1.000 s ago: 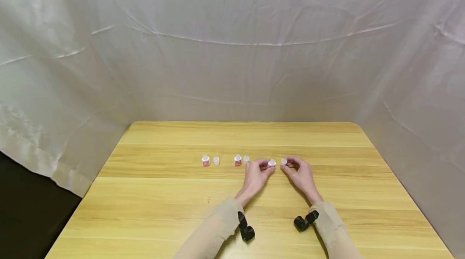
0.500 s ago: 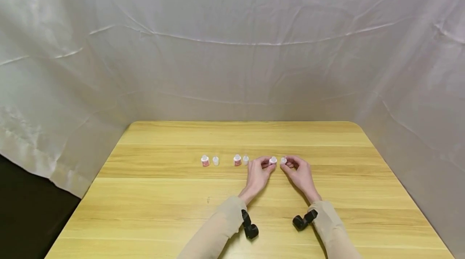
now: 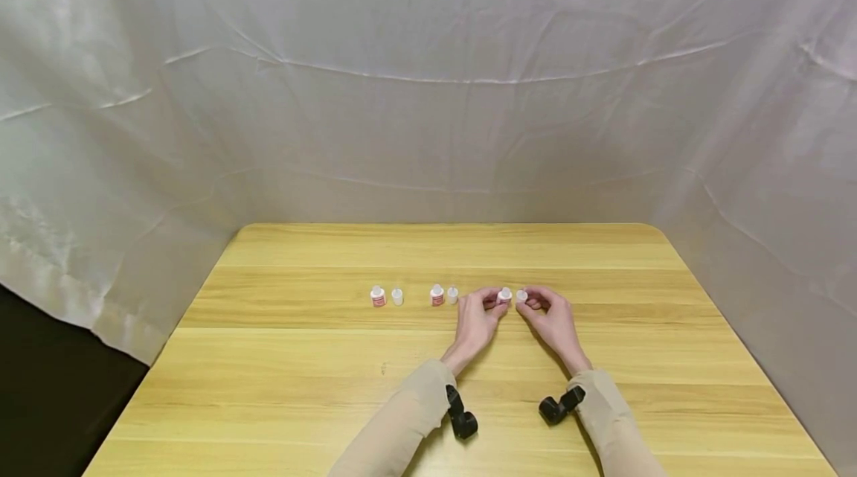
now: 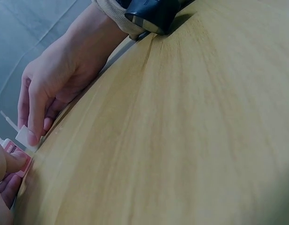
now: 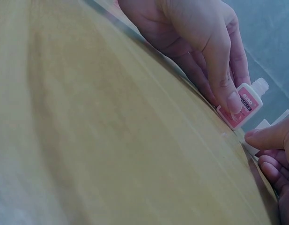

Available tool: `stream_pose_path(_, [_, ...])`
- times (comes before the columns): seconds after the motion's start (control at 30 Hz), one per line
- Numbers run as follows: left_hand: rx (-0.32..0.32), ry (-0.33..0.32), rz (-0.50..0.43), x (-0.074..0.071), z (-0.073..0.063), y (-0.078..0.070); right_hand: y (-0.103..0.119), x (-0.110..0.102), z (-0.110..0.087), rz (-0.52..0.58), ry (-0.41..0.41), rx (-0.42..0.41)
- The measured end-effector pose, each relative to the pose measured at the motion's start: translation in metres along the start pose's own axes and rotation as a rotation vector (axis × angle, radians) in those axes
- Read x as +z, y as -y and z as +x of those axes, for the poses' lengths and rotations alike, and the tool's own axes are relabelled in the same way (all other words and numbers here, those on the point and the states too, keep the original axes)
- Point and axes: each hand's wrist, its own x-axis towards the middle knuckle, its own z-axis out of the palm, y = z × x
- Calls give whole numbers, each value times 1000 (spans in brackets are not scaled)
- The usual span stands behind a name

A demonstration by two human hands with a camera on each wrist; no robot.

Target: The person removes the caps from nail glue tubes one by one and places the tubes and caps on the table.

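Observation:
Thumb and fingers of my left hand (image 3: 475, 319) hold a small white bottle (image 5: 249, 98) with a pink label and an uncapped, threaded neck. It stands upright at the table surface. Just to its right, my right hand (image 3: 556, 319) pinches a white brush cap (image 4: 26, 137). A thin stem (image 4: 9, 120) points up out of this cap. Bottle and cap sit side by side with a narrow gap. Further left in the head view stand another open bottle (image 3: 437, 295) with its upturned cap (image 3: 452, 295), then a third bottle (image 3: 378, 297) with a cap (image 3: 398, 297) beside it.
The wooden table (image 3: 268, 388) has rounded far corners. Pale grey curtains (image 3: 428, 127) hang behind it and along both sides. Black wrist cameras (image 3: 462, 423) are strapped over the beige sleeves (image 3: 402, 417). A dark area (image 3: 53, 380) lies beyond the left edge.
My left hand has shifted slightly right with the bottle, bringing it closer to the cap. The bottle has also straightened upright. My right hand has barely moved.

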Motion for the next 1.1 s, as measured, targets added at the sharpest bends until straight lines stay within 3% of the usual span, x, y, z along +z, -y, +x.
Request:
stream_pose_path(0.63, [-23,25,-65,-11,-12,-9,-1,-1,-1,17,-17,-42])
stream_pose_path(1.1, [-34,55,-180,-35,-29,-16,-4,0,-2,29,-28,-59])
